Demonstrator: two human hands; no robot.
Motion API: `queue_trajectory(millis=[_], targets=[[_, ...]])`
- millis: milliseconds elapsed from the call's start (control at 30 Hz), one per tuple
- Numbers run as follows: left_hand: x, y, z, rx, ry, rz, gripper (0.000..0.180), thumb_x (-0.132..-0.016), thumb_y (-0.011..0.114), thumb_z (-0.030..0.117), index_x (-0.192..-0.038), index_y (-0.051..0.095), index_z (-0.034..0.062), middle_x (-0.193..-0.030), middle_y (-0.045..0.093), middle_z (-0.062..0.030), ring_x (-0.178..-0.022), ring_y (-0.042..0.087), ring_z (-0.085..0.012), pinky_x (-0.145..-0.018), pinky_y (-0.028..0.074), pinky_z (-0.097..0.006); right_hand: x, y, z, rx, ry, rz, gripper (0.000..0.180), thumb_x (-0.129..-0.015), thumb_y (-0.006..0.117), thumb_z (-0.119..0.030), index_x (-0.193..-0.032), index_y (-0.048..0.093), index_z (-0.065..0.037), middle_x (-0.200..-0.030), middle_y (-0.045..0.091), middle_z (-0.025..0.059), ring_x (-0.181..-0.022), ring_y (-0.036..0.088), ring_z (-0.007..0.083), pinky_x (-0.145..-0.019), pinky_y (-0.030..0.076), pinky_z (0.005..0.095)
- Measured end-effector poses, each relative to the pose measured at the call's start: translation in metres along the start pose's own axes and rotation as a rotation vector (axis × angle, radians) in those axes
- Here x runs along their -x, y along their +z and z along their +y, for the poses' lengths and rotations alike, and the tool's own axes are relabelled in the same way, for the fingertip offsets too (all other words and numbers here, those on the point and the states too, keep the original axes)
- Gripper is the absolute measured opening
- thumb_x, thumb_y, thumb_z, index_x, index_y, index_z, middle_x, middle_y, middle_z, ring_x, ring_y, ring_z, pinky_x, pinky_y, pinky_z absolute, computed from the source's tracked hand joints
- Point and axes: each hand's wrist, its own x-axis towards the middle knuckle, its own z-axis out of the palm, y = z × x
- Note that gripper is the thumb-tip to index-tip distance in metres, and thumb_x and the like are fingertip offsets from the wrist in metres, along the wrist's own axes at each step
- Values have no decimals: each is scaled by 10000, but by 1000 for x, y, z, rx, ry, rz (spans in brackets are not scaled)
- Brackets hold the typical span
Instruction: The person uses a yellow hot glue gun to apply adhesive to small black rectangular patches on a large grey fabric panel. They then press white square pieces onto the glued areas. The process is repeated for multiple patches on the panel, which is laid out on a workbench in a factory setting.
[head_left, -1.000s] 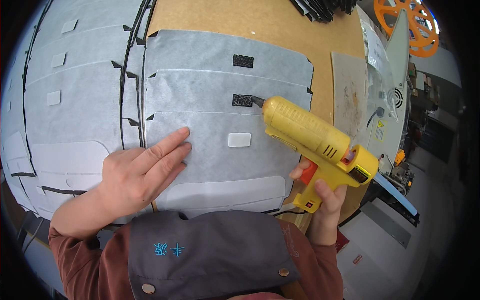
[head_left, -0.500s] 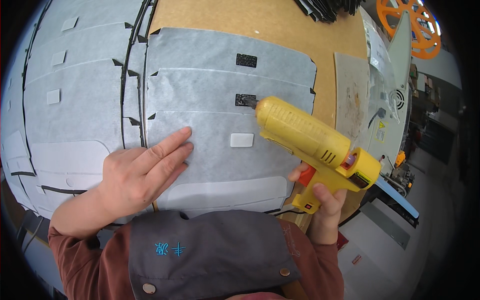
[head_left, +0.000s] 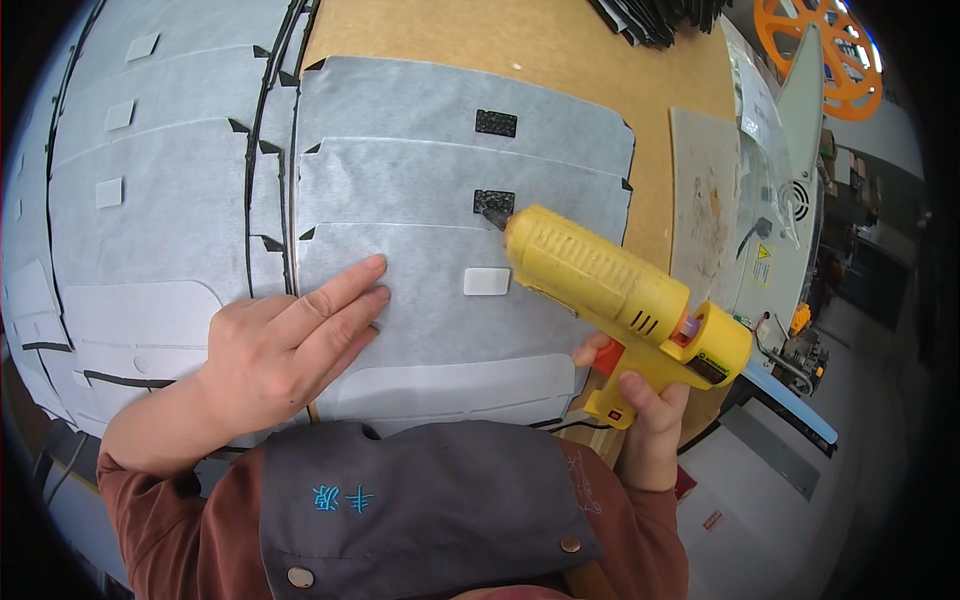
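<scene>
**Glue gun nozzle on the black patch**

Right now I have my right hand (head_left: 645, 415) wrapped around the grip of the yellow hot glue gun (head_left: 620, 290), forefinger resting on the orange trigger, the other fingers closed tight on the handle. The gun's nozzle touches the lower black patch (head_left: 493, 203) on the grey felt sheet (head_left: 420, 290), which lies flat on the brown workbench (head_left: 520, 40). A second black patch (head_left: 496, 123) sits further up, and a small white patch (head_left: 487, 281) lies just beside the gun's barrel. My left hand (head_left: 285, 345) lies palm down on the felt, fingers stretched out and a little spread, gripping nothing.

I judge the gun rigid and moderately light, best held by the handle only, well clear of the hot tip. The felt looks soft, thin and floppy, likely to slide or ruck, so a flat palm suits it better than a pinch.
</scene>
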Motion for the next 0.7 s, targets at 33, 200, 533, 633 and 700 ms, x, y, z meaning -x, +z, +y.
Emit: queue_trajectory(millis=[33,200,533,633,700], targets=[[0,-1,0,10,0,-6,369,-713,783,74,-1066,682,37,-1220,673,-131,-521,560,-102,-446,431,-234,2,-2,1,1,0,26,567,-828,586,-17,-1366,419,41,-1174,574,197,-1013,617,282,-900,493,409],[0,1,1,17,-1,10,362,-711,786,73,-1058,685,41,-1220,674,-131,-518,559,-104,-444,427,-234,8,-7,2,-12,-51,68,569,-825,580,-18,-1366,416,47,-1175,575,203,-1007,624,291,-897,496,407],[-3,1,2,-6,-13,23,332,-728,778,83,-1050,700,65,-1189,693,-83,-508,544,-81,-433,432,-213,8,-8,4,26,-42,67,573,-836,602,-47,-1368,412,52,-1185,567,207,-1007,622,291,-876,504,403],[-3,1,1,-10,-11,25,334,-726,779,84,-1050,700,67,-1190,693,-82,-506,541,-79,-431,429,-211,6,-7,3,20,-50,88,571,-836,604,-51,-1364,416,57,-1174,572,207,-996,624,288,-869,506,403],[-3,1,1,-15,-8,22,335,-726,780,85,-1051,700,68,-1191,693,-82,-505,538,-77,-430,427,-210,5,-8,3,38,-55,103,569,-836,608,-60,-1359,420,60,-1165,577,206,-985,625,283,-862,506,400]])
